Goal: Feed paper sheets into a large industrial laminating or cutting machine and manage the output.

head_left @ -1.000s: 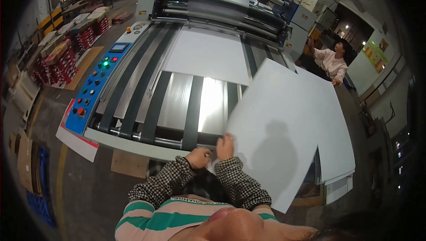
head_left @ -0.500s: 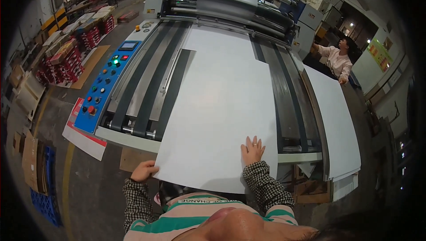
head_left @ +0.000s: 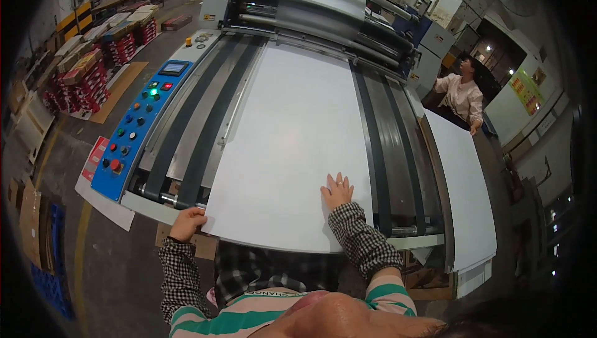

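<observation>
A large white sheet [head_left: 292, 145] is seen lying flat on the machine's feed surface [head_left: 398, 151], reaching from the near edge at 6 o'clock up toward the rollers [head_left: 323, 2] at 12 o'clock. Dark belts [head_left: 186, 145] are seen running along both sides of the sheet. A blue control panel [head_left: 137, 133] with coloured buttons is set at 9 o'clock, and a stack of white sheets [head_left: 466, 182] is placed at 3 o'clock. Another person [head_left: 463, 95] is seen at 2 o'clock beyond the machine. Stacked cartons [head_left: 81, 70] are seen at 10 o'clock on the floor. The left hand [head_left: 186, 224] is curled on the sheet's near left corner, gripping its edge. The right hand [head_left: 337, 190] is laid flat on the sheet, fingers spread wide, forearm reaching up from 6 o'clock
</observation>
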{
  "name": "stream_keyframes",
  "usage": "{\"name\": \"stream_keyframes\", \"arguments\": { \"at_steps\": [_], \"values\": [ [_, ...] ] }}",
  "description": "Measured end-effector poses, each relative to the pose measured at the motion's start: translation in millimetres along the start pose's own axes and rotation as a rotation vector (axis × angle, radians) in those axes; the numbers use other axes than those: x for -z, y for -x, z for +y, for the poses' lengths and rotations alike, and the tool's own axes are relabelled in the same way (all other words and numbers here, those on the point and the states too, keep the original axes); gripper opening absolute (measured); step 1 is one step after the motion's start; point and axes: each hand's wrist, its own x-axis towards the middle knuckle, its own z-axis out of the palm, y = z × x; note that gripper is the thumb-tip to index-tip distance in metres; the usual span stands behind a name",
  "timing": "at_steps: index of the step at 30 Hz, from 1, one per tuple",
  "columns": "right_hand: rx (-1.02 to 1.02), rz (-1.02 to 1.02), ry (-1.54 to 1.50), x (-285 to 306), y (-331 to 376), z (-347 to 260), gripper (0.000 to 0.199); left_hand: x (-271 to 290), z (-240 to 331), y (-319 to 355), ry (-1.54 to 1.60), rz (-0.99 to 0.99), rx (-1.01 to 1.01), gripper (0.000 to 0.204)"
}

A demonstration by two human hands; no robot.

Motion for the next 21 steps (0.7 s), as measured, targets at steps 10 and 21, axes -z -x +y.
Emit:
{"name": "stream_keyframes", "arguments": {
  "at_steps": [10,21],
  "values": [
    [0.183,0.397,-0.314,15,-86,70,0.029,-75,53,-52,-0.121,0.322,-0.355,0.021],
    [-1.188,0.261,0.359,167,150,370,0.042,-56,34,-37,-0.264,0.428,-0.227,0.016]
  ]
}}
